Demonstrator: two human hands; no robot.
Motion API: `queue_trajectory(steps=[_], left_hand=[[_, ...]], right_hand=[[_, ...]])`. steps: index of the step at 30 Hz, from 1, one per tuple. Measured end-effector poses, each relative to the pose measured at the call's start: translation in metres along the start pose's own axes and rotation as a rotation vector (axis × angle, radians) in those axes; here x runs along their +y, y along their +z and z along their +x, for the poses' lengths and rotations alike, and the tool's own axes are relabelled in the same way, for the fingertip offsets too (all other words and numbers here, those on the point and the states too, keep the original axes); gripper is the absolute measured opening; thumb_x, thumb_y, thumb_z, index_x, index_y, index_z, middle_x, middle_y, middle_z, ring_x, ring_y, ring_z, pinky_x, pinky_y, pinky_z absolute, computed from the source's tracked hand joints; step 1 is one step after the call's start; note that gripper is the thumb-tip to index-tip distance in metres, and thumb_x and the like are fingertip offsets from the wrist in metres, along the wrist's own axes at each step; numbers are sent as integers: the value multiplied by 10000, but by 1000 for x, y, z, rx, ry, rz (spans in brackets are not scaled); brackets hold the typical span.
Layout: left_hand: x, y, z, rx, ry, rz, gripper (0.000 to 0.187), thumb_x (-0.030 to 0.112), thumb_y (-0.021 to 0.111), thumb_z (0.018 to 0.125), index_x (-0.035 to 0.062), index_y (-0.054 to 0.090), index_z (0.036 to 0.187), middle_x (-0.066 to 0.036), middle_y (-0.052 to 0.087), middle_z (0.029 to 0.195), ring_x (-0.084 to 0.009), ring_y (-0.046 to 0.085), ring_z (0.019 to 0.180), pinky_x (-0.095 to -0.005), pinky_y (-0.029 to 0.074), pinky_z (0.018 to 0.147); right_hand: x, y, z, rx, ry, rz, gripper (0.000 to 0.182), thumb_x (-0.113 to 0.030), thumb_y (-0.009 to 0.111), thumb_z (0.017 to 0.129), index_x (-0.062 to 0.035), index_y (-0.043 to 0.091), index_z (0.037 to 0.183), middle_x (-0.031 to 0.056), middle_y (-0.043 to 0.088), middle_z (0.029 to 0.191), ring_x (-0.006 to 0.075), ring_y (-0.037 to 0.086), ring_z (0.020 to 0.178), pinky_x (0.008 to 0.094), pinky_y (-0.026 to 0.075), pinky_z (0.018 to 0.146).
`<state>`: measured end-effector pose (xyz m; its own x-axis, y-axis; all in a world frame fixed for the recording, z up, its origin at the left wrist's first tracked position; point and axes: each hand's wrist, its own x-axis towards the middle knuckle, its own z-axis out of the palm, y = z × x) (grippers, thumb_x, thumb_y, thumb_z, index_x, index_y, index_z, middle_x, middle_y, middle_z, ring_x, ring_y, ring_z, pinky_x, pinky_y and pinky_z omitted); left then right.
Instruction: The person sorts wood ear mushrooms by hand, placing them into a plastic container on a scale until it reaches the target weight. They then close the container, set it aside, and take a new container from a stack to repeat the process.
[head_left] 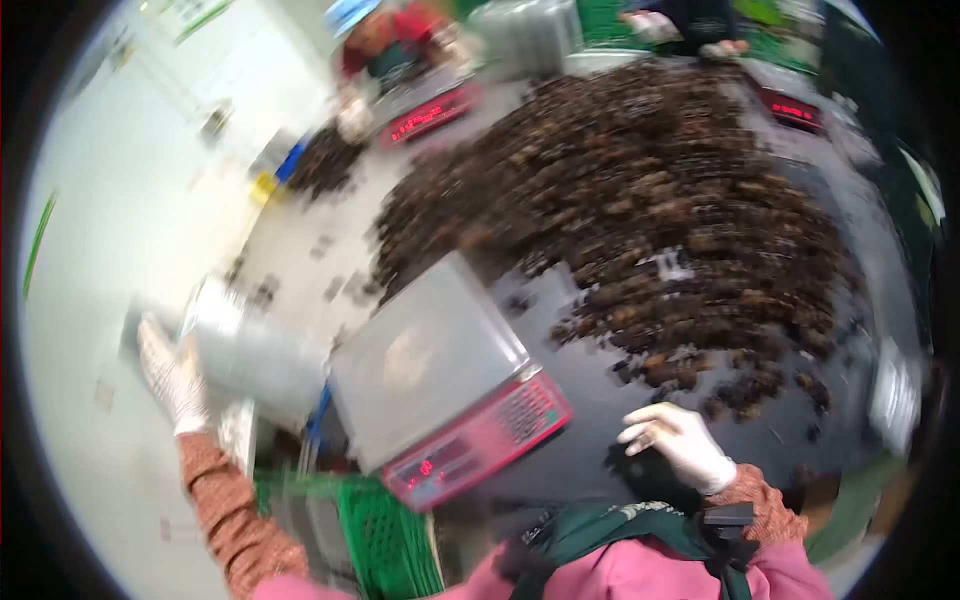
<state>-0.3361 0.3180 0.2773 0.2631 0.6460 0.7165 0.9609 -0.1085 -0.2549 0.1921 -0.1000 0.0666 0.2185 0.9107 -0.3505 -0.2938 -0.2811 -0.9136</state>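
Observation:
My left hand (173,378), in a white glove, reaches out to the far left. Its fingers and thumb are at the edge of a clear plastic container (130,328), which is blurred, and they appear to grip it. Beside that hand lies a stack of clear plastic containers (265,350). Over the dark table on the right hovers my gloved right hand (682,447), its fingers loosely bent and apart with nothing in them. Between the hands sits a red scale (480,440) with a bare grey weighing plate (430,355).
A broad heap of dark brown pieces (640,210), too blurred to name, covers much of the table. Across it, a co-worker (385,50) works at another red scale (430,115). A third scale (795,110) stands at the far right. A green crate (385,540) is below the near edge.

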Motion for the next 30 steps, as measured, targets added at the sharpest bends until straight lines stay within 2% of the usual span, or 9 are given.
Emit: queue_trajectory(steps=[1, 2, 3, 13, 19, 24, 25, 27, 30], left_hand=[[-32, 34, 31, -65, 40, 62, 633, 363, 560, 1012, -45, 437, 1479, -269, 447, 1517, -404, 400, 1419, -458, 313, 1177], [-72, 84, 57, -364, -49, 67, 604, 365, 533, 1022, -59, 469, 1448, -273, 523, 1449, -397, 478, 1363, -457, 365, 1143], [-77, 101, 73, -458, -84, 76, 581, 351, 533, 1023, -56, 477, 1434, -265, 531, 1429, -389, 488, 1347, -457, 376, 1128], [-44, 87, 75, -267, -121, 9, 357, 219, 528, 1035, -32, 559, 1286, -180, 616, 1225, -305, 589, 1179, -456, 489, 976], [-34, 72, 57, 270, 247, -104, 237, 140, 525, 1041, -18, 607, 1198, -129, 667, 1103, -254, 649, 1079, -456, 557, 885], [17, 39, 37, -116, -144, -542, 383, 121, 604, 958, -24, 605, 1313, -201, 696, 1183, -304, 665, 1060, -397, 518, 935], [4, 35, 40, -138, -34, -332, 385, 195, 628, 940, 19, 633, 1283, -229, 697, 1162, -371, 659, 1088, -422, 506, 956], [-32, 40, 36, -23, -5, -237, 263, 159, 625, 933, 57, 666, 1171, -205, 708, 1123, -349, 679, 1059, -411, 512, 931], [-31, 14, 40, -226, -145, -168, 188, 178, 634, 930, 82, 678, 1085, -185, 717, 1051, -345, 691, 982, -419, 526, 864]], right_hand=[[10, -3, -2, -10, -42, -48, 288, -48, 511, 1004, 56, 599, 1257, 134, 728, 1089, 157, 697, 921, 297, 543, 883], [18, -2, -4, 15, -38, -7, 283, -94, 518, 1028, 44, 600, 1261, 116, 728, 1098, 142, 687, 932, 287, 540, 878], [15, -4, -9, 67, 8, -29, 282, -111, 513, 1039, 31, 601, 1266, 100, 721, 1101, 136, 678, 942, 278, 536, 875], [56, -46, -50, 309, -20, 69, 311, -203, 511, 1050, -13, 611, 1277, 44, 725, 1082, 84, 661, 878, 226, 499, 729], [46, -43, -64, 414, -40, -24, 284, -142, 522, 1032, 7, 616, 1254, 101, 731, 1054, 135, 678, 878, 279, 537, 782], [48, -39, -81, 526, -121, 77, 278, -36, 512, 979, 43, 619, 1224, 139, 731, 1023, 170, 683, 848, 297, 551, 825], [61, -46, -86, 543, -174, 9, 272, -59, 500, 1002, 33, 621, 1228, 129, 728, 993, 164, 676, 824, 292, 546, 810], [78, -61, -89, 593, -112, -61, 269, -145, 479, 1057, 23, 622, 1210, 97, 712, 966, 124, 647, 777, 272, 525, 766], [82, -62, -89, 592, -133, 26, 270, -175, 481, 1071, 8, 612, 1222, 61, 692, 957, 102, 631, 768, 244, 501, 754]])
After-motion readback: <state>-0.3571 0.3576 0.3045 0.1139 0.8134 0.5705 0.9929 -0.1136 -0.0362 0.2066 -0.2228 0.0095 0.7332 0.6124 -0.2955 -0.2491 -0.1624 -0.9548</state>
